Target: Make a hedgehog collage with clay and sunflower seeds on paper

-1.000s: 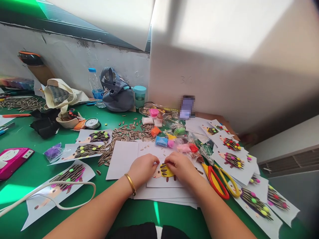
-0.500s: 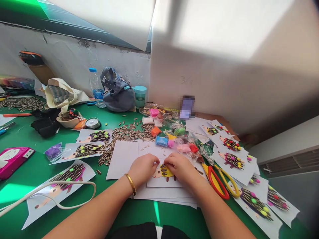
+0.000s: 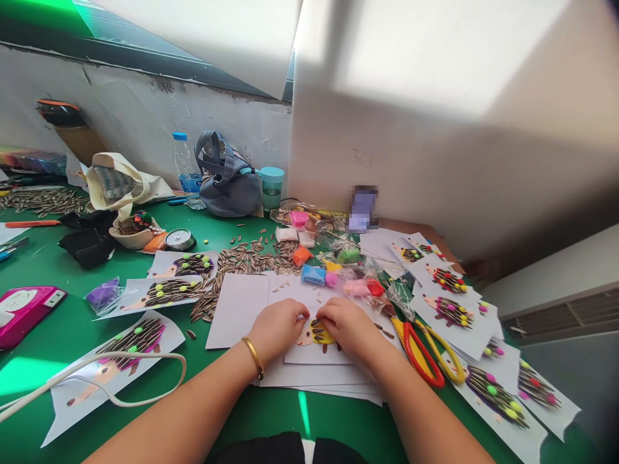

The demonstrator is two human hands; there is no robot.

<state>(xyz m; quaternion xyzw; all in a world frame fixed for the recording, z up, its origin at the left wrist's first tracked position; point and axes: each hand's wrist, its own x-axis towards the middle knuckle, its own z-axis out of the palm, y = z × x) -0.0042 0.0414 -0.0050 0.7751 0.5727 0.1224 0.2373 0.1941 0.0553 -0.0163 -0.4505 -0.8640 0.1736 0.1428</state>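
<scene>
Head view: green worktop (image 3: 278, 409); clock read from the yellow hedgehog (image 3: 319, 334), twelve pointing straight ahead.
Left cards (image 3: 126, 298): nine to ten o'clock, hedgehogs thick with seeds and dotted with pale balls (image 3: 160, 294); a white cable (image 3: 140, 354) loops over the nearest.
Seed pile (image 3: 254, 259): ten to eleven o'clock, spread loose.
Left hand (image 3: 276, 325): nine o'clock, fingers curled in beside the hedgehog's head; cannot tell whether they hold anything.
Hedgehog place: between the two hands, flat on white sheets (image 3: 319, 376), several dark seeds (image 3: 318, 331) on its back.
Coloured packets (image 3: 313, 276): around twelve o'clock.
Right hand (image 3: 349, 325): three o'clock, fingertips bunched over the yellow back; cannot tell whether they grip a seed or only press one.
Scissors (image 3: 428, 351): between three and four o'clock, red and yellow handles.
Right cards (image 3: 457, 334): two to four o'clock, more seed-spined hedgehogs.
Spine step: apparently setting seeds in rows on the yellow back.
Next press: probably calls for a fine pinch, a seed lined up with its neighbours, and light pressure.
</scene>
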